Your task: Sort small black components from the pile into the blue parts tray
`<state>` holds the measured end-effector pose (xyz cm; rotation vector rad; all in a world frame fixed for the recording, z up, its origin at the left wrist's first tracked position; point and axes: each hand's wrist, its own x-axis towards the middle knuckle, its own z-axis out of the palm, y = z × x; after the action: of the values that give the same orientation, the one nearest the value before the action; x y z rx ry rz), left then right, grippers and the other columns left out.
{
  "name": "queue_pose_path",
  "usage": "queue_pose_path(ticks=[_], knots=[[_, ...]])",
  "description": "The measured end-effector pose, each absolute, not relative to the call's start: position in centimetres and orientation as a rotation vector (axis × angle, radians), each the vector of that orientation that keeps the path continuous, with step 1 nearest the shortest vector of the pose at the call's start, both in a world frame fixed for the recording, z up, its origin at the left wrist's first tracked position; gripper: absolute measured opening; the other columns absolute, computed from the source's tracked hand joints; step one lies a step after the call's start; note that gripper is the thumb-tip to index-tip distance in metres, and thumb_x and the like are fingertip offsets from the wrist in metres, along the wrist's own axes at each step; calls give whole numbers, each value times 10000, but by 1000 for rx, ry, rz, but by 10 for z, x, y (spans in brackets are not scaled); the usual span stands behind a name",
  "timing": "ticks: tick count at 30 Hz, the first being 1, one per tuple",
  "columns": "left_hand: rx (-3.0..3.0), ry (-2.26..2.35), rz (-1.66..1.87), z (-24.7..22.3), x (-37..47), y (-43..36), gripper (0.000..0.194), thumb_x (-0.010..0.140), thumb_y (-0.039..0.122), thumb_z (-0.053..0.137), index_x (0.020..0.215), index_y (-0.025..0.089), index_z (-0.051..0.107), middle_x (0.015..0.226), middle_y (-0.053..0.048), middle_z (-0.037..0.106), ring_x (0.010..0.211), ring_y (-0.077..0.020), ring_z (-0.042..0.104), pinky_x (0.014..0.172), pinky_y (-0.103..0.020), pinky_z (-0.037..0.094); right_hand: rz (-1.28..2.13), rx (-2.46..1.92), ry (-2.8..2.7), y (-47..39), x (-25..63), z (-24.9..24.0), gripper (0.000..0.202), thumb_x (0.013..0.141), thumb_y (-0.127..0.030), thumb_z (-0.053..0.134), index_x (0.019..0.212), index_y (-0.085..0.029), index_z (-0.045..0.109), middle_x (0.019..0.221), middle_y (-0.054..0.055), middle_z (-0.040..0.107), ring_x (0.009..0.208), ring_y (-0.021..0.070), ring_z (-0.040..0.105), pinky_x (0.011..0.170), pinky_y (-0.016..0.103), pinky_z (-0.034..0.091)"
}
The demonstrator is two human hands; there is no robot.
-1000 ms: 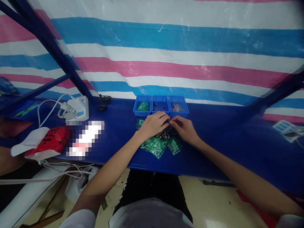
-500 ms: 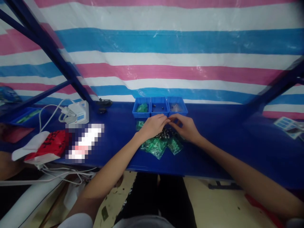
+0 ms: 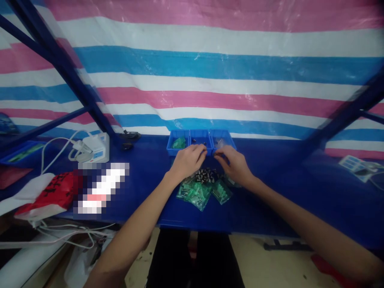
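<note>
L hand (image 3: 187,160): hovering palm-down at near edge of the mid blue bin (image 3: 201,138), fingers curled loosely toward thumb; pinching smth small or nothing, cannot tell, too small/blurred.
R hand (image 3: 235,163): sitting just beside L hand, apart from it, fingers bent inward near front wall of the R blue bin (image 3: 225,140); whether gripping a part, cannot tell.
Dark parts pile (image 3: 206,175): lying on the blue bench (image 3: 270,188) between and just below both hands; small dark cylindrical pcs w/ pale ends, many remaining loose.
Green bags (image 3: 196,192): spreading out under and in front of the pile, several overlapping, flat on bench; contents not legible.
L blue bin (image 3: 179,141): holding green material, looks like another bag.
Mid bin contents: showing only a few dark specks, mostly bare floor.
R bin contents: showing smth pale/clear, not identifiable.
Progress (judgement): sorting looking early to mid stage; bulk of the pile sitting outside the bins, mid bin nearly bare, so most pcs seem left to handle. Count not possible.
Surroundings: white power strip (image 3: 95,146) w/ cables sitting far left on bench; red-and-white bag (image 3: 45,196) lying near bench's left front edge; striped tarp (image 3: 210,72) hanging behind.
</note>
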<state>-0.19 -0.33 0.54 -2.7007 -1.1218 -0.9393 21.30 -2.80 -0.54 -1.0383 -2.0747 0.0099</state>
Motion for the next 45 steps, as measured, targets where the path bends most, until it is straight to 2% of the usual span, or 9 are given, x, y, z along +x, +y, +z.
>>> queue_pose_path(ticks=[3, 9, 18, 25, 29, 32, 34, 38, 45], knots=[[-2612, -1151, -936, 7, -11, 2, 241, 1057, 272, 379, 1092, 171, 595, 989, -65, 682, 941, -197, 650, 745, -292, 501, -137, -1036, -2163, -4, 205, 6, 189, 1008, -250, 460, 1043, -216, 642, 1022, 116, 677, 1015, 284, 586, 905, 424, 489], [-2589, -1227, -806, 3, -18, 9, 188, 1013, 248, 445, 1083, 169, 601, 974, -76, 669, 850, -201, 645, 653, -280, 483, -208, -1088, -2131, 25, 193, 9, 226, 981, -221, 481, 1112, -171, 659, 1097, 153, 663, 1076, 316, 558, 951, 489, 476], [-2734, -1094, -645, -7, -8, 4, 202, 1015, 247, 427, 1024, 174, 615, 933, -71, 653, 865, -208, 641, 658, -291, 485, -59, -1086, -2167, -66, 217, -15, 206, 991, -206, 496, 1115, -233, 658, 1028, 101, 700, 982, 267, 624, 844, 407, 527], [-2883, -1065, -557, -6, -5, 2, 227, 983, 328, 513, 955, 173, 677, 904, -72, 672, 910, -232, 647, 686, -321, 512, 97, -1173, -2369, -39, 224, -29, 180, 968, -181, 529, 1043, -207, 691, 983, 88, 700, 927, 250, 639, 820, 392, 520], [-2849, -1085, -518, -8, -3, 3, 203, 980, 277, 492, 933, 164, 654, 892, -73, 674, 894, -235, 650, 664, -322, 501, 56, -1219, -2510, -23, 217, -22, 124, 938, -176, 575, 924, -190, 697, 915, 91, 677, 888, 244, 630, 787, 358, 492], [-2830, -1091, -532, -8, -3, 3, 181, 989, 266, 482, 953, 172, 632, 901, -65, 672, 907, -235, 646, 679, -325, 498, 140, -1312, -2535, -18, 209, -17, 85, 905, -157, 607, 869, -190, 677, 875, 68, 668, 793, 201, 629, 720, 306, 461], [-2831, -1083, -558, -7, -3, 3, 182, 999, 291, 482, 975, 178, 624, 912, -60, 671, 915, -232, 640, 700, -327, 499, 130, -1403, -2496, -21, 204, -18, 82, 901, -152, 598, 867, -191, 662, 893, 64, 664, 784, 190, 625, 677, 286, 433], [-2827, -1093, -615, -5, -3, 1, 201, 1017, 294, 457, 1027, 182, 624, 939, -55, 670, 937, -222, 631, 743, -326, 499, -19, -1521, -2404, -34, 199, -22, 97, 928, -164, 546, 918, -194, 638, 978, 80, 654, 914, 217, 621, 638, 275, 384], [-2810, -1085, -632, -3, -1, -1, 210, 1021, 268, 434, 1017, 173, 621, 938, -59, 660, 928, -211, 624, 734, -315, 491, 133, -1416, -2285, -33, 205, -26, 72, 884, -134, 562, 858, -196, 585, 837, 33, 631, 742, 175, 586, 648, 283, 393]])
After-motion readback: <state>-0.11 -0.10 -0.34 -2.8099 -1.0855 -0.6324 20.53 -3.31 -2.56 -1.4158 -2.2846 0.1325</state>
